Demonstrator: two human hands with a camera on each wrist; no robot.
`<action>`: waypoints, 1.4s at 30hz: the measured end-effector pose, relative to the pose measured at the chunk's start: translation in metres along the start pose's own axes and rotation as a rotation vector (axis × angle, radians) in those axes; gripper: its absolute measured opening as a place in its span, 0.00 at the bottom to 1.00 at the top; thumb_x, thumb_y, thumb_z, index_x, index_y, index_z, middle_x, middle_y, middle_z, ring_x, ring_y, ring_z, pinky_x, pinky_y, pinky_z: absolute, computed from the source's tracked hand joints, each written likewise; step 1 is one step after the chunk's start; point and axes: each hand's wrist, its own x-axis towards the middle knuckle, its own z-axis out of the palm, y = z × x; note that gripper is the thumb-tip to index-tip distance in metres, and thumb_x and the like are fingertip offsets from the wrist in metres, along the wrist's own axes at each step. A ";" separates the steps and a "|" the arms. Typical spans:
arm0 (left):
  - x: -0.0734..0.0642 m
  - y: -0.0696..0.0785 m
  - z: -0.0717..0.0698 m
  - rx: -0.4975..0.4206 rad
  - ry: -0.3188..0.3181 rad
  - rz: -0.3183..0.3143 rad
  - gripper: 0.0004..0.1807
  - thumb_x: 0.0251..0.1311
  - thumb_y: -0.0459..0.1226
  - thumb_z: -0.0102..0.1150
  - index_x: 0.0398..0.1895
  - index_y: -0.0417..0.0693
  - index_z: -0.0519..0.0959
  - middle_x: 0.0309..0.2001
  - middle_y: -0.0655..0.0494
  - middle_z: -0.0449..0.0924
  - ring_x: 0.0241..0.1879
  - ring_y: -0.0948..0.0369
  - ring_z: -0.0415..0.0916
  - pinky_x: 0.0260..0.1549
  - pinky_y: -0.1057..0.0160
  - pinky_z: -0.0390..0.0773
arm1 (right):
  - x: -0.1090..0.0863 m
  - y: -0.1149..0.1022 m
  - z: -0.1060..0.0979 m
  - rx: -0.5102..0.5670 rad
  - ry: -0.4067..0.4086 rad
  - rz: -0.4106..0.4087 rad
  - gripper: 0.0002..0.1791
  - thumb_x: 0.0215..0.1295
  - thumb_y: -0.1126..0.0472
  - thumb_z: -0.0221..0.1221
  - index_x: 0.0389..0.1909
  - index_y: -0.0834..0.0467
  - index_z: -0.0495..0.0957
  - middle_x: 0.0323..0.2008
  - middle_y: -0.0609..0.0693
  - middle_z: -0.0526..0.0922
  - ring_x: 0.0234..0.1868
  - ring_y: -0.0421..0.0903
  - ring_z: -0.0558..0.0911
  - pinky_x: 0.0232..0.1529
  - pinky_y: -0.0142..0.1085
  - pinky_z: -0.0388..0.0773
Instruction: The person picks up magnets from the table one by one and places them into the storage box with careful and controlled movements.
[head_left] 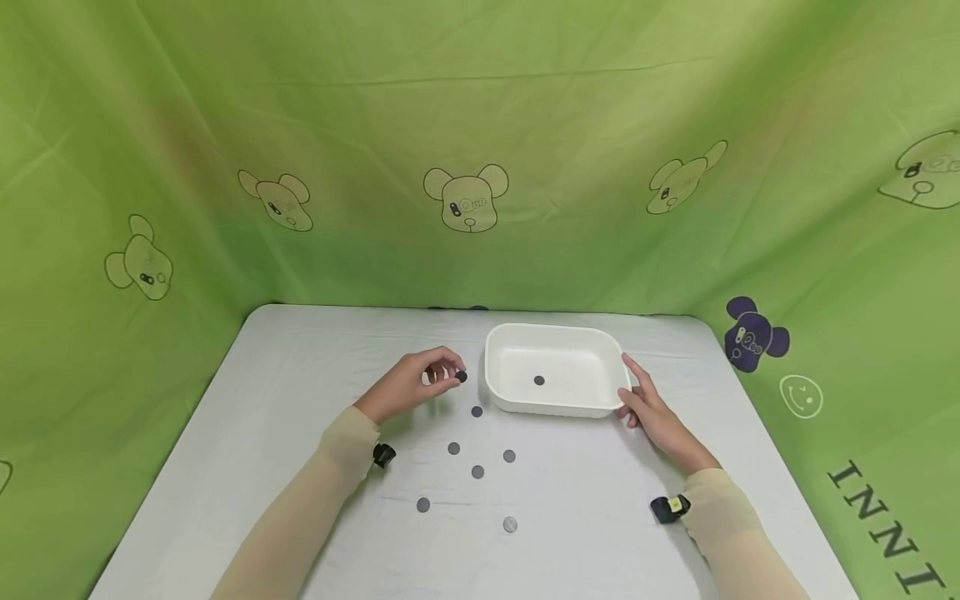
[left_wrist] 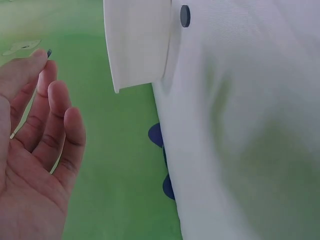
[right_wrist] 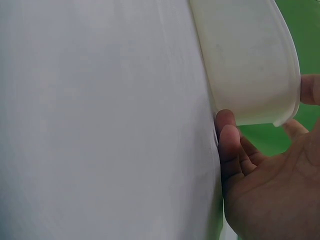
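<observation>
My left hand [head_left: 414, 385] pinches a small dark disc [head_left: 461, 377] between thumb and fingertips, held just left of a white rectangular container [head_left: 555, 409]. In the left wrist view the thin edge of that disc [left_wrist: 49, 53] shows past the fingertips, while the other fingers are loosely bent. At the container's right end, my right hand [head_left: 652, 412] grips the wall, with fingers low by its base in the right wrist view and the container wall [right_wrist: 250, 65] between the digits. One grey disc [head_left: 539, 380] lies inside the container.
Several loose grey discs lie on the white-covered table [head_left: 585, 517], among them a near disc [head_left: 510, 524], a left disc [head_left: 423, 505] and one close to the container [head_left: 477, 412]. Green patterned cloth [head_left: 465, 100] hangs behind and at both sides.
</observation>
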 end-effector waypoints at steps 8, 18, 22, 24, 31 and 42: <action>0.015 0.005 0.007 -0.017 -0.012 0.010 0.09 0.73 0.38 0.69 0.53 0.55 0.83 0.45 0.65 0.85 0.40 0.64 0.78 0.45 0.59 0.81 | 0.003 0.011 -0.001 -0.010 0.015 -0.026 0.40 0.89 0.47 0.43 0.88 0.43 0.32 0.45 0.57 0.75 0.38 0.45 0.74 0.40 0.33 0.73; 0.032 0.010 0.016 -0.035 -0.033 0.012 0.10 0.73 0.37 0.70 0.53 0.54 0.84 0.45 0.64 0.85 0.40 0.63 0.78 0.44 0.60 0.81 | 0.002 0.010 -0.003 -0.024 0.011 -0.032 0.40 0.88 0.43 0.43 0.88 0.40 0.31 0.44 0.56 0.75 0.37 0.44 0.74 0.40 0.33 0.73; 0.039 0.012 0.020 -0.019 -0.052 0.021 0.10 0.73 0.37 0.69 0.53 0.55 0.84 0.44 0.64 0.84 0.40 0.64 0.78 0.44 0.63 0.81 | 0.002 0.007 -0.002 -0.001 0.018 -0.017 0.40 0.89 0.46 0.44 0.88 0.39 0.32 0.44 0.57 0.75 0.38 0.44 0.74 0.40 0.32 0.74; 0.044 0.013 0.021 -0.011 -0.062 0.028 0.09 0.74 0.37 0.68 0.54 0.54 0.83 0.44 0.64 0.84 0.41 0.65 0.78 0.45 0.63 0.81 | 0.002 0.005 -0.003 0.016 0.021 -0.016 0.40 0.89 0.47 0.45 0.88 0.38 0.33 0.43 0.58 0.75 0.38 0.44 0.74 0.40 0.32 0.74; 0.059 0.019 0.024 -0.002 -0.104 0.042 0.10 0.73 0.37 0.69 0.53 0.52 0.83 0.42 0.63 0.84 0.40 0.65 0.78 0.44 0.65 0.80 | 0.001 0.003 -0.002 0.000 0.025 -0.007 0.40 0.89 0.46 0.44 0.88 0.39 0.32 0.45 0.57 0.75 0.39 0.44 0.73 0.40 0.32 0.73; 0.075 0.023 0.037 -0.014 -0.153 0.033 0.10 0.74 0.37 0.68 0.54 0.52 0.83 0.41 0.62 0.83 0.38 0.64 0.78 0.43 0.65 0.80 | 0.004 0.009 -0.002 0.012 0.019 -0.016 0.39 0.90 0.50 0.43 0.89 0.43 0.32 0.45 0.58 0.75 0.39 0.45 0.74 0.40 0.33 0.74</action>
